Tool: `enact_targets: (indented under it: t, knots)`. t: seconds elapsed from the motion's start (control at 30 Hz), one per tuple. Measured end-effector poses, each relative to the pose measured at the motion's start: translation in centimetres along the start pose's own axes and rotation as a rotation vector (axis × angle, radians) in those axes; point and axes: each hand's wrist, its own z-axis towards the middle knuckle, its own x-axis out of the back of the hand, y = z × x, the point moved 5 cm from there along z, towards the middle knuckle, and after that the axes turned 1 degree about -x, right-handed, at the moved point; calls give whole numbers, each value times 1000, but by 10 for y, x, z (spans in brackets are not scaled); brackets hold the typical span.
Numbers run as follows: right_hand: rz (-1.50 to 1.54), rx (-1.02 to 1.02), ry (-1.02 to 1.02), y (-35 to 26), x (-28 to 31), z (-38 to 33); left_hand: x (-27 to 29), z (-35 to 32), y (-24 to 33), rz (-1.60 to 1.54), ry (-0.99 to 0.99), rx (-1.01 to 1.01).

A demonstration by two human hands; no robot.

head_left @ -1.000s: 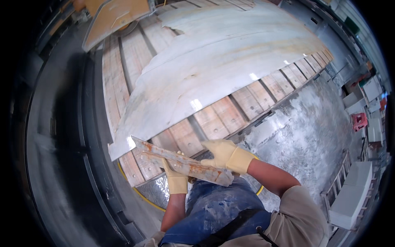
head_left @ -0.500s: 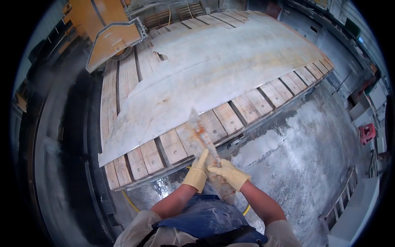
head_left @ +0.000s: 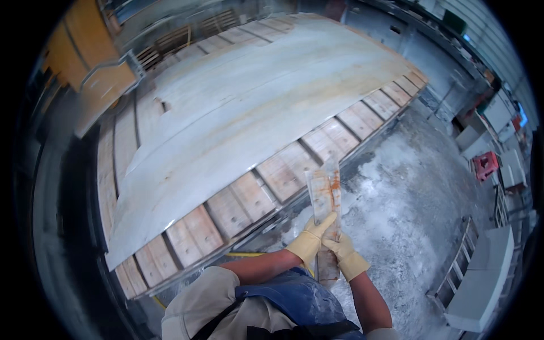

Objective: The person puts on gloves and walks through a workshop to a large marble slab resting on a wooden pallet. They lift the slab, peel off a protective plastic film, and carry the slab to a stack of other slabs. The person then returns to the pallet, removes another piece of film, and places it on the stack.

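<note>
A long, narrow strip of pale stone (head_left: 322, 191) with rust-brown streaks stands in front of my body, its far end pointing away from me. My left hand (head_left: 310, 239), in a cream rubber glove, is closed round its left side with the thumb laid along the face. My right hand (head_left: 347, 256), gloved alike, grips the right edge slightly lower. Beyond the strip lies a large, thin, pale stone slab (head_left: 255, 107) with a ragged left edge, flat on a bed of wooden planks (head_left: 232, 212). The strip's far end overlaps the bed's near edge in view.
At the far left is a bridge saw's orange guard (head_left: 107, 88). A yellow hose (head_left: 246, 254) runs by the bed's near side. To the right, the wet grey floor (head_left: 391, 226) leads to a red stool (head_left: 485, 165), a ladder (head_left: 456, 260) and a long white block (head_left: 481, 283).
My body and view have turned to the right. Both hands have swung the stone strip rightward from over the planks to beside the bed's edge, keeping their grip.
</note>
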Motion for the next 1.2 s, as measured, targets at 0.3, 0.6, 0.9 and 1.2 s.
enact_targets:
  t: [0.3,0.6,0.9,1.2]
  knots:
    - [253,139,162,-99,177,43,-189,142,27,257,-265,163]
    - [314,307,377,-208,430,98,-368,334,-12,538,-527,25]
    - [190,315,654,-344,725,134,-362,535,-39,1398,-415,55]
    - [-260,-493,840,-317,924,176,-271,748,-97,1644,-332,566]
